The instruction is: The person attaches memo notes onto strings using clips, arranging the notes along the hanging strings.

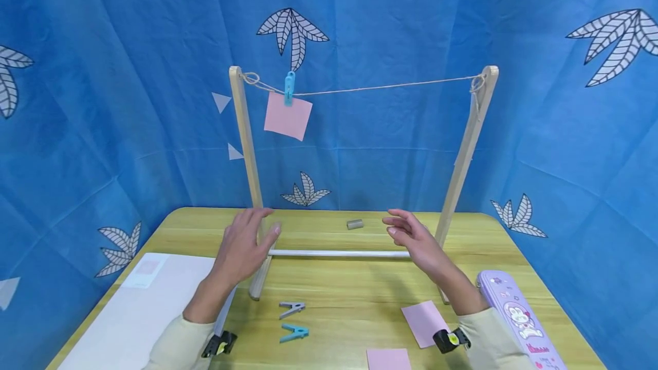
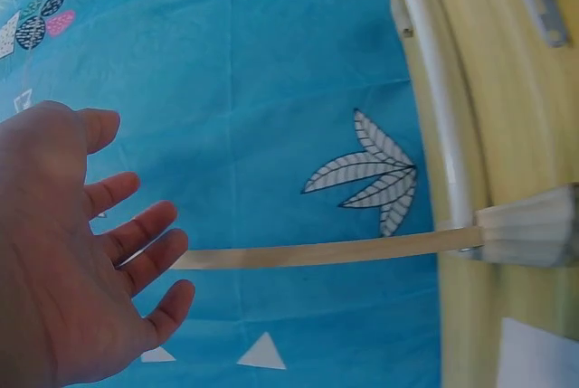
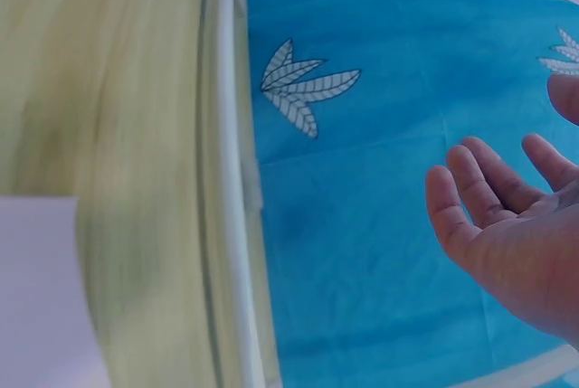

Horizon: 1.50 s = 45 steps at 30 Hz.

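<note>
Both hands are raised and empty, fingers loosely bent. My left hand (image 1: 243,249) is by the left wooden post (image 1: 247,141) of a small clothesline frame, and my right hand (image 1: 422,246) is by the right post (image 1: 466,153). A string (image 1: 380,88) runs between the post tops. On it, toward the left, a blue clothespin (image 1: 290,85) holds a pink paper square (image 1: 287,119), which hangs tilted. In the left wrist view the fingers (image 2: 145,225) are spread apart with nothing between them; in the right wrist view the palm is likewise bare.
A grey clothespin (image 1: 292,309) and another blue clothespin (image 1: 294,333) lie on the table (image 1: 349,301). Pink paper squares (image 1: 424,322) lie near the right forearm, beside a purple pencil case (image 1: 521,318). A white board (image 1: 154,301) is at left. Behind the white crossbar (image 1: 339,253) lies a small grey cylinder (image 1: 354,224).
</note>
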Each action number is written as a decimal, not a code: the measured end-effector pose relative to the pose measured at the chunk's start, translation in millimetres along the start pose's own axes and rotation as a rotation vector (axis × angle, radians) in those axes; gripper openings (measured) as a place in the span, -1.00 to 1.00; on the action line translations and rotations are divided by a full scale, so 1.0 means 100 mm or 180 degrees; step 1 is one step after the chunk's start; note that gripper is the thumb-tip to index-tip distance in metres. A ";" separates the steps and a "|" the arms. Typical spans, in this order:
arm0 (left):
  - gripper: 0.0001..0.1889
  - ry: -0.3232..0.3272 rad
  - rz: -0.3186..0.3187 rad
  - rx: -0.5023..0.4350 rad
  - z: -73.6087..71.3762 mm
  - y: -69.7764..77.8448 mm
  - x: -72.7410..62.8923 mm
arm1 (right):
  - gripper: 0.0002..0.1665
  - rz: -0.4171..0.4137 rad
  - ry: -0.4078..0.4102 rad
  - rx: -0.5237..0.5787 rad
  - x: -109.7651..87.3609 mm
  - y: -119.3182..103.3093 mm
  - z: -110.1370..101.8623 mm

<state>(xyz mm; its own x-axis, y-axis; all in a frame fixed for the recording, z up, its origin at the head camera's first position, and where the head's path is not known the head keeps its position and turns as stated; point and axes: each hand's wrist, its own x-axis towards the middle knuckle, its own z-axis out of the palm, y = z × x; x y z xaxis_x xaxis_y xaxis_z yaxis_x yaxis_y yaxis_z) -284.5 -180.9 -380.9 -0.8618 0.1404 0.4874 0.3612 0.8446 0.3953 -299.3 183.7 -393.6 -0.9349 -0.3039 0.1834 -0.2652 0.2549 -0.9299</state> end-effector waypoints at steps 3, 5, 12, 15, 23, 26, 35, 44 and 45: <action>-0.54 -0.0024 -0.0024 0.0015 0.06 -0.03 -0.05 | -0.40 0.0016 0.0027 0.0008 -0.05 0.05 -0.02; -0.55 -0.0043 -0.0048 0.0035 0.10 -0.05 -0.09 | -0.40 0.0022 0.0036 -0.0017 -0.08 0.07 -0.03; -0.54 -0.0194 -0.0101 -0.0015 0.22 -0.09 -0.22 | -0.43 0.0061 0.0117 -0.0220 -0.20 0.13 -0.06; -0.51 -0.0304 -0.0166 -0.0060 0.27 -0.10 -0.26 | -0.45 0.0109 0.0122 -0.0341 -0.25 0.20 -0.07; -0.53 -0.0559 -0.0217 -0.0033 0.38 -0.11 -0.35 | -0.42 0.0204 -0.0028 -0.0547 -0.39 0.39 -0.07; -0.53 -0.0689 -0.0296 -0.0019 0.42 -0.12 -0.38 | -0.40 0.0284 -0.0070 -0.0591 -0.43 0.44 -0.06; -0.55 -0.1144 -0.0412 -0.0030 0.51 -0.17 -0.49 | -0.41 0.0574 -0.0175 -0.0682 -0.58 0.56 -0.09; -0.59 -0.1655 -0.0398 0.0001 0.56 -0.23 -0.59 | -0.37 0.0787 -0.0185 -0.0821 -0.74 0.64 -0.12; -0.59 -0.1697 -0.0386 0.0011 0.56 -0.24 -0.61 | -0.37 0.0796 -0.0182 -0.0843 -0.75 0.65 -0.13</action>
<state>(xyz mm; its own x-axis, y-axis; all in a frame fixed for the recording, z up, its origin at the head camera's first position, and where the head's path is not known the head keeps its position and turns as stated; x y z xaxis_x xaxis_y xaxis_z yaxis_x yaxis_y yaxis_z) -261.1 -180.6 -463.8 -0.9586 0.2836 -0.0241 0.2475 0.8726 0.4211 -249.2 234.6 -463.5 -0.9659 -0.2510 -0.0644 -0.0888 0.5542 -0.8276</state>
